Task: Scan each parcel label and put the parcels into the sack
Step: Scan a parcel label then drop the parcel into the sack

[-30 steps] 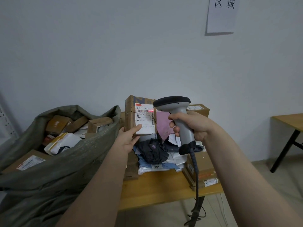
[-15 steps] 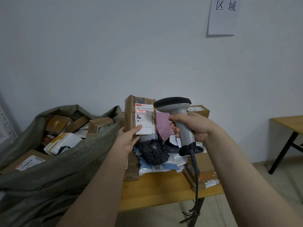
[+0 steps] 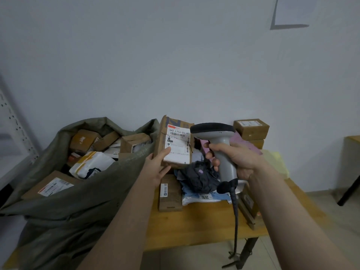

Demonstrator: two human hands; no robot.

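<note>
View: head camera, looking forward and down.
Surroundings: grey-green sack (image 3: 81,201) is sitting open at left against the worktop (image 3: 194,227), already holding cardboard boxes and a white mailer (image 3: 91,164). More parcels are piling up on the worktop: dark bag (image 3: 198,176), flat brown box (image 3: 170,193), pink mailer (image 3: 245,145), stacked boxes (image 3: 251,128) by the wall. Metal rack (image 3: 11,123) far left, second table (image 3: 350,141) far right.
Obstruction: scanner (image 3: 216,137) head is covering the right edge of the label (image 3: 178,145); sack rim is rising just beside the parcel's left side.
Parcel: cardboard parcel (image 3: 165,137) is standing upright above the pile, label facing the camera, between sack and scanner.
Left hand (image 3: 157,166): gripping the parcel's lower left corner, thumb lying on the label, fingers curling underneath.
Right hand (image 3: 235,160): clamping the scanner handle; cable (image 3: 235,211) is hanging down past the worktop edge.
Change: red scan line crossing the barcode 1 s ago is no longer showing; parcel and scanner are keeping roughly the same pose.
</note>
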